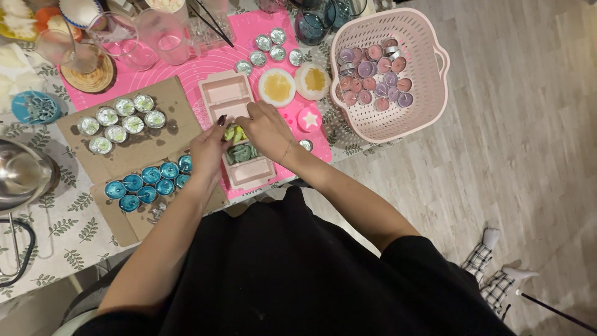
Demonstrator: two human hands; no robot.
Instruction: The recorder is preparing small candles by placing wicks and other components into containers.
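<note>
Both hands, left hand (208, 151) and right hand (266, 127), pinch green wax pieces (239, 151) in the pink mold (231, 99) mid-frame (grip narrow, probably for working them loose), blue tealights (149, 183) lower left.

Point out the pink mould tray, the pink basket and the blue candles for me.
pink mould tray (225, 93): head view, bare top compartment.
pink basket (429, 93): head view, right wall.
blue candles (149, 176): head view, one candle mid-cluster.
</note>
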